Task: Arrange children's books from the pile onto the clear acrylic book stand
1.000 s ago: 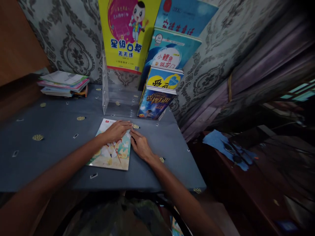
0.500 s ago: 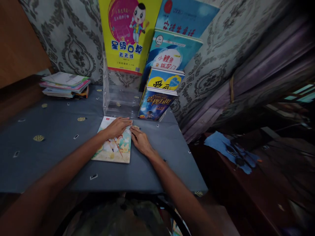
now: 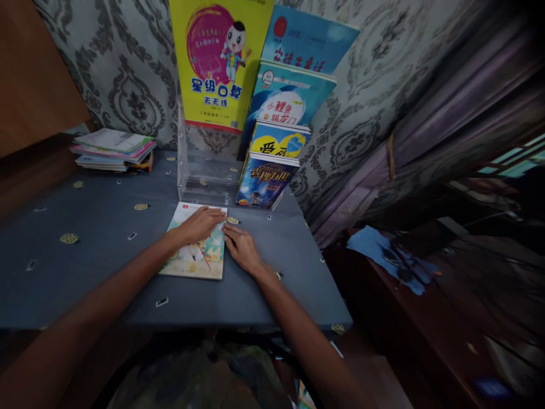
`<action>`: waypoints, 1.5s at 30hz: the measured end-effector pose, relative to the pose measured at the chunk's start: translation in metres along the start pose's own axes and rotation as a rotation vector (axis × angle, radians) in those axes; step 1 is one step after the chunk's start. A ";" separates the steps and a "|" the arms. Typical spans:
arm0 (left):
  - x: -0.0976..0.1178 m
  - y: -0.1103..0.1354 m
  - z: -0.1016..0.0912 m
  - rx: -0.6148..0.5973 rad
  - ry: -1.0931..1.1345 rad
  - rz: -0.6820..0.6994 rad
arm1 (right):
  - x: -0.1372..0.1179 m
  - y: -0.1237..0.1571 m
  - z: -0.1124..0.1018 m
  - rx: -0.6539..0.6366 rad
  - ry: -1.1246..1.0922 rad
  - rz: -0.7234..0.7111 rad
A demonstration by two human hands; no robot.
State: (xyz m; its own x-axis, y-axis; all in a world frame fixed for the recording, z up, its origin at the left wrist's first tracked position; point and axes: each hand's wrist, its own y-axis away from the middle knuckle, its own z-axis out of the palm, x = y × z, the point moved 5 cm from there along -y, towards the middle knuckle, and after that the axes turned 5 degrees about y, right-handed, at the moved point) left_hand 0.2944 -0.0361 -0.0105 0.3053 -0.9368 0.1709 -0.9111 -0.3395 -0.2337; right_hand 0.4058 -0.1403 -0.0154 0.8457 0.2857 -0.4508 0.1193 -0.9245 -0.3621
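A thin picture book [image 3: 200, 258] lies flat on the grey tablecloth [image 3: 97, 244]. My left hand [image 3: 200, 223] rests palm down on its upper right part, fingers stretched toward the right edge. My right hand [image 3: 241, 248] lies flat beside the book's right edge, fingertips touching that edge near the left hand. Neither hand holds anything. Just beyond the book stands a clear acrylic book stand [image 3: 200, 170], with several upright books [image 3: 266, 179] leaning at its right side.
A stack of thin books [image 3: 113, 149] lies at the table's back left. Large yellow [image 3: 219, 62] and blue [image 3: 293, 94] books lean on the patterned wall. To the right the table ends; a dark lower surface holds a blue cloth [image 3: 383, 250].
The book and both hands have slid a little away from me, toward the acrylic stand. The hands keep the same flat pose.
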 end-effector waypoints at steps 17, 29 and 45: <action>0.000 0.019 -0.001 -0.017 0.122 0.027 | -0.007 0.015 0.000 0.007 -0.019 0.013; 0.006 0.018 -0.007 -0.055 0.104 0.035 | -0.011 0.020 -0.002 0.014 -0.028 0.009; 0.020 0.021 -0.012 -0.053 0.083 0.041 | -0.021 0.034 -0.005 -0.011 -0.069 0.002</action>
State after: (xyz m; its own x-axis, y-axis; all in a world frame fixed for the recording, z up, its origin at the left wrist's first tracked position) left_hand 0.2777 -0.0607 -0.0006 0.2451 -0.9391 0.2409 -0.9365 -0.2936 -0.1917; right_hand 0.3953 -0.1789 -0.0139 0.8079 0.3007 -0.5068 0.1240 -0.9275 -0.3526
